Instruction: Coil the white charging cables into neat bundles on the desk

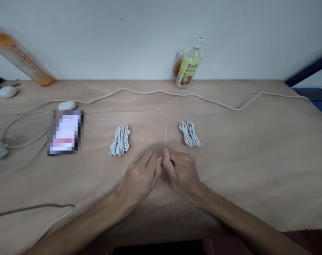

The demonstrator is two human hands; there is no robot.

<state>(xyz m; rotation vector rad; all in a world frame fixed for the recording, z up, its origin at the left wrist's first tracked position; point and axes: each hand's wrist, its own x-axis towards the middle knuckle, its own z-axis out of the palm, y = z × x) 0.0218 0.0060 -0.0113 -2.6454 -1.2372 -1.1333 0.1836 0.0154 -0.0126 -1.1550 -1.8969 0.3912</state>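
My left hand (141, 173) rests low over the table, fingers curled and pressed together. Beside it my right hand (183, 171) is closed in a loose fist with its thumb raised. The two thumbs come together in the middle. Nothing shows between or sticking out of the fingers, though their insides are hidden. Just beyond my right hand lies a thin white U-shaped tie (168, 135). Folded white cables (120, 140) lie ahead of my left hand, and another folded bundle of white cables (189, 134) lies ahead of my right.
A phone (65, 132) with a blurred screen and a white earbud case (67, 106) lie left. A long white cord (158, 91) crosses the back. A yellow-labelled bottle (188, 67) and an orange bottle (22, 58) stand by the wall. A pale tiny scrap (158, 109) lies mid-table.
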